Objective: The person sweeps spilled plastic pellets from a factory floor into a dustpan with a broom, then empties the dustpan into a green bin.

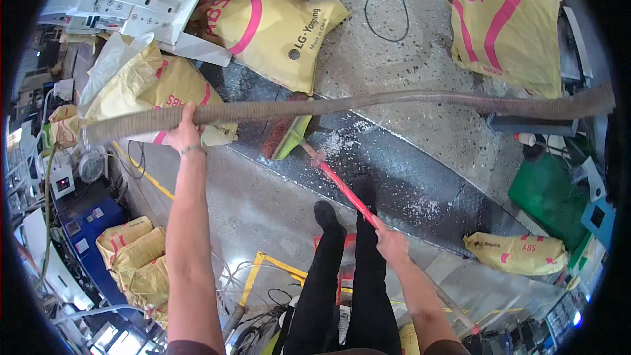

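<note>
Stretching across the view, a ribbed grey flexible hose (pixel 368 102) is gripped by the left hand (pixel 184 133); the red broom handle (pixel 348 194) is clasped by the right hand (pixel 391 243), bristles (pixel 286 135) over scattered white pellets (pixel 342 141) on checker-plate floor (pixel 407 177).

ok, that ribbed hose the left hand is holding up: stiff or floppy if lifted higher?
The ribbed hose probably flexes: it bows gently along its span. It looks light, since the left hand alone holds it. The ribs likely aid grip.
</note>
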Demonstrator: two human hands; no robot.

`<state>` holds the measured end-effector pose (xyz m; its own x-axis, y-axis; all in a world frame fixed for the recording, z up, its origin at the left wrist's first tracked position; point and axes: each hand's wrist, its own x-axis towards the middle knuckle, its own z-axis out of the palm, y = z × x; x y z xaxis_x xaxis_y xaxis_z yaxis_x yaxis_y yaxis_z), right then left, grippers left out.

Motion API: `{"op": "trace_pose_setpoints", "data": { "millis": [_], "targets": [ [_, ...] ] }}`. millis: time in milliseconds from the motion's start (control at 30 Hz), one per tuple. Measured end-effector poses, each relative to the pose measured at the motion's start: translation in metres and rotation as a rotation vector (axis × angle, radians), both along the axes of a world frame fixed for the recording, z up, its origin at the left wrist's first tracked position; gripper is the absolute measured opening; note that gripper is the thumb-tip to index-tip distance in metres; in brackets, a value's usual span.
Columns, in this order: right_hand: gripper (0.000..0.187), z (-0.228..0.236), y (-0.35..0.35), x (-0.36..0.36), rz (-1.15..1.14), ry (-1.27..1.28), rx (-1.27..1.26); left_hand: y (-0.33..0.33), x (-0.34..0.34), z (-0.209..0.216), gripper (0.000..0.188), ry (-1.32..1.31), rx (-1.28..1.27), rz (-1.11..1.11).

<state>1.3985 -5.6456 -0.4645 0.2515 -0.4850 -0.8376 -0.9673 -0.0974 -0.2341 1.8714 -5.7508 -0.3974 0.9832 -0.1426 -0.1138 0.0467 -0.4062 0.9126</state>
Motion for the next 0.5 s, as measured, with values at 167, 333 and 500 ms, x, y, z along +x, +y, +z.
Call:
{"op": "trace_pose_setpoints", "data": {
  "millis": [167,333,500],
  "targets": [
    [0.045,0.047,0.068,-0.066,-0.152,0.248,0.05,-0.007,0.045,-0.083,0.027,0.499,-0.26,-0.081],
    [0.039,0.116,0.133,-0.085,-0.371,0.163,-0.018,0.028,-0.005,-0.144,0.039,0.383,0.016,-0.529],
    [0.039,0.096,0.106,-0.064,-0.587,0.114,-0.065,0.142,-0.085,-0.168,0.027,0.393,0.285,-0.853]
  ]
}}
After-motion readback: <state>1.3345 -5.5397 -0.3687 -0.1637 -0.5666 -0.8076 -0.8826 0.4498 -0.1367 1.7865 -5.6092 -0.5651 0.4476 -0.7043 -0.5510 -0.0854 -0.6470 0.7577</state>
